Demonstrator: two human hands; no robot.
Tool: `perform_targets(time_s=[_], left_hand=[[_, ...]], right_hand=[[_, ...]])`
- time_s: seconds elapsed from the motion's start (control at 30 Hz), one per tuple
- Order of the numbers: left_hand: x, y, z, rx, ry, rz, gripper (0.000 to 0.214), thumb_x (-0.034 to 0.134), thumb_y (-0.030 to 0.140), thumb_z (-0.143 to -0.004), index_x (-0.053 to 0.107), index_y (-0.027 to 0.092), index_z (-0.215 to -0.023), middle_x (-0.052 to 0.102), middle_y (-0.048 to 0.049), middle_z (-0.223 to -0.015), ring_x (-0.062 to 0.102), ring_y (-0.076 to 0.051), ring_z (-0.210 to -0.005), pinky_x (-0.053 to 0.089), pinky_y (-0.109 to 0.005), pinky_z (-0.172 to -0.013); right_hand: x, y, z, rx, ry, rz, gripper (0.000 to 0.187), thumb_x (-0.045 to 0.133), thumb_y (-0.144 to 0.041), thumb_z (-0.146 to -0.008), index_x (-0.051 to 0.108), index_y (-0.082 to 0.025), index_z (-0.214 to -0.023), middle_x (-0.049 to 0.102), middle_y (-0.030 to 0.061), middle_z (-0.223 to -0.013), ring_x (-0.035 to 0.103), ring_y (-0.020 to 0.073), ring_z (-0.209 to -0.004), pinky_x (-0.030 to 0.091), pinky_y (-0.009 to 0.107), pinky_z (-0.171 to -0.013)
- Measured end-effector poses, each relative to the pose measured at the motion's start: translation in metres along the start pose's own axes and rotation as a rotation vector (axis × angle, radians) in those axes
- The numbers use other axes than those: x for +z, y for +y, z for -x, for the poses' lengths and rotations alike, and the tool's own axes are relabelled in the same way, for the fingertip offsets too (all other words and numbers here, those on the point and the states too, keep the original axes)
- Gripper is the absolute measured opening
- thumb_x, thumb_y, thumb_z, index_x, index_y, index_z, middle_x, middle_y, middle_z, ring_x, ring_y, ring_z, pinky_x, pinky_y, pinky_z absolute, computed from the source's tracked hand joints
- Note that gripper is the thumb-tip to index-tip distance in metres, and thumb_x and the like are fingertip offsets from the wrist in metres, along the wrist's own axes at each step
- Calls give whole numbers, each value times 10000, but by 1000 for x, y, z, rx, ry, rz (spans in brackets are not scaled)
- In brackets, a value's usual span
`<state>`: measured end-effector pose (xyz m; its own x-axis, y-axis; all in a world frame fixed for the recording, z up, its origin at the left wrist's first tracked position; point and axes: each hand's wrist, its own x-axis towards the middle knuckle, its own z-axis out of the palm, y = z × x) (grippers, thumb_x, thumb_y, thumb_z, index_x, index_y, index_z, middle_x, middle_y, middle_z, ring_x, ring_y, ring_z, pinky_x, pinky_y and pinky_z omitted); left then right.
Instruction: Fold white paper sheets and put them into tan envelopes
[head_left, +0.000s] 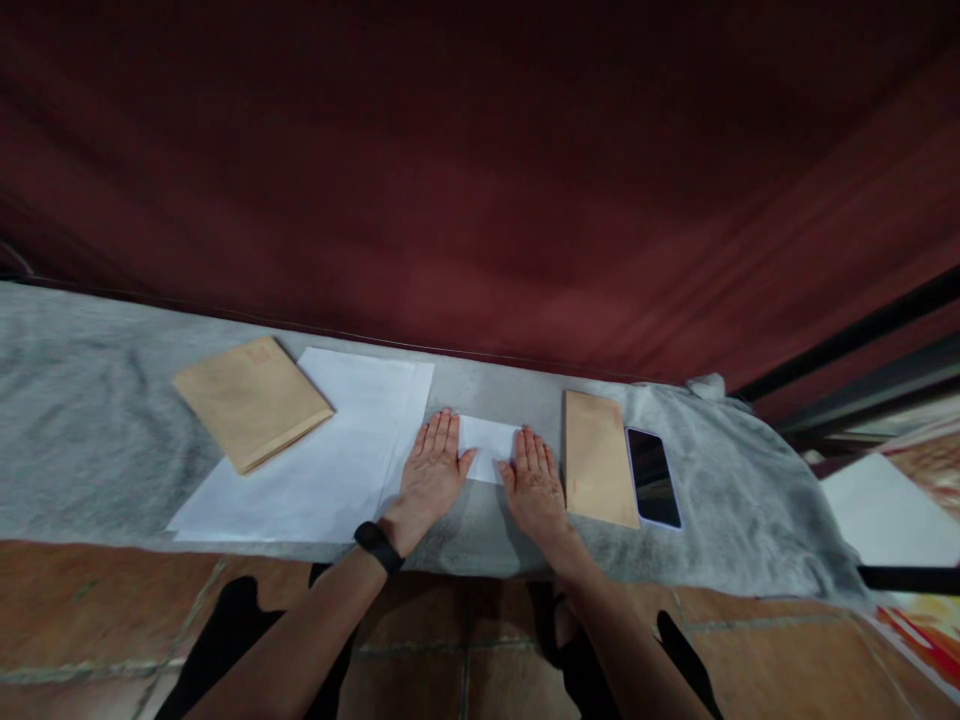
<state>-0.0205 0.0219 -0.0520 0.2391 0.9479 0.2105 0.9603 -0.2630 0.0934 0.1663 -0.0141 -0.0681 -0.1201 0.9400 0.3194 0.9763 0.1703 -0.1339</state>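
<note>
Your left hand (432,474) and right hand (535,487), fingers straight, gripping nothing, seemingly flatten the small paper (487,445); next, press evenly.

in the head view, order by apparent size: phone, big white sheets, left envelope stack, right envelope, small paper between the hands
1. White sheets
2. Left envelope stack
3. Right envelope
Phone and small paper: too close to rank, since the paper is partly covered.
</note>
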Motion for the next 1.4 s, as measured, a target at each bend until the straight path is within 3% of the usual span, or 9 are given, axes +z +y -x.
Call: perform_targets(time_s=[0.37, 0.53, 0.63, 0.97, 1.4], left_hand=[[-4, 4, 1, -4, -11, -4, 779, 329, 573, -991, 315, 5, -1524, 311, -225, -1594, 274, -311, -1498, 221, -473, -1220], [-2, 4, 2, -1, 12, 11, 737, 334, 541, -993, 290, 56, -1546, 345, -198, -1588, 301, -296, -1490, 219, -476, -1215], [-2, 3, 2, -3, 14, 4, 719, 344, 523, -994, 289, 68, -1548, 334, -188, -1596, 293, -291, -1493, 214, -471, -1217], [-6, 4, 2, -35, -29, -9, 741, 337, 544, -999, 321, 24, -1527, 302, -217, -1600, 272, -313, -1499, 205, -482, -1222], [-5, -6, 9, -88, 76, 4, 605, 302, 340, -1010, 363, -18, -1495, 372, -235, -1560, 290, -310, -1491, 235, -490, -1222]], right_hand=[[-4, -4, 0, 52, 37, -44, 552, 306, -284, -1043, 317, -29, -1533, 344, 210, -1582, 320, 294, -1473, 311, 500, -1177], [-9, -21, -2, -105, -57, -115, 541, 309, -289, -1042, 321, -87, -1544, 330, 161, -1601, 290, 264, -1492, 309, 490, -1186], [-8, -26, 0, -123, -90, -86, 539, 331, -325, -1044, 352, -98, -1533, 334, 157, -1599, 322, 267, -1478, 300, 482, -1191], [-4, -11, 4, -62, -13, -9, 595, 326, -393, -1051, 329, -39, -1530, 361, 195, -1578, 355, 278, -1456, 297, 463, -1186], [-6, -1, 6, -41, -21, 21, 578, 337, -368, -1054, 325, -50, -1536, 389, 183, -1567, 372, 275, -1445, 311, 443, -1179]])
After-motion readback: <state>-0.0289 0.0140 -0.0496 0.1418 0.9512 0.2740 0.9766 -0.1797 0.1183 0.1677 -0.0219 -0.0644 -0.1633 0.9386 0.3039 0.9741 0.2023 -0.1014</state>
